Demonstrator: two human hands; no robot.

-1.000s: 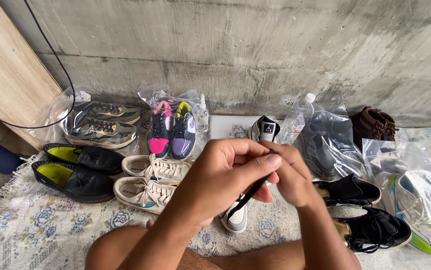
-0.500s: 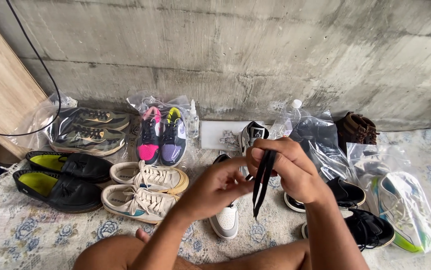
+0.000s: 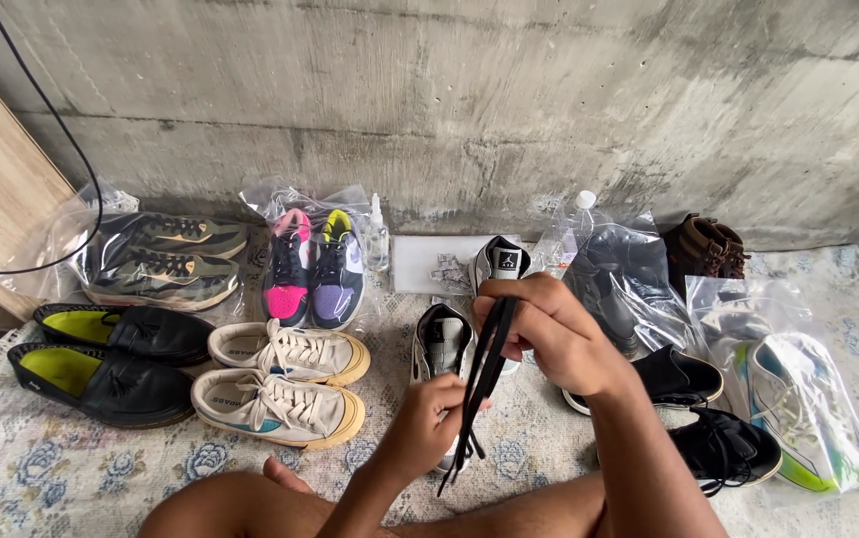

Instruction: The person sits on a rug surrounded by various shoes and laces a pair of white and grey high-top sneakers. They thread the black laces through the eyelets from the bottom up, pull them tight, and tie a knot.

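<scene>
free: rug (image 3: 549, 453) under hands | blocked: cream sneakers (image 3: 280, 403) left, black shoes (image 3: 723, 448) right

- A black shoelace (image 3: 484, 374), flat and doubled into several strands, hangs nearly upright, leaning slightly, between the two hands.
- Its top is pinched high up; its loose ends dangle low above the patterned rug.

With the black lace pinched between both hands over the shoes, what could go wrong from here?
The lace hangs doubled from the right hand, with the left hand pinching lower down; its loose ends could slip free or tangle. They dangle near the unlaced shoe and might snag on it.
</scene>
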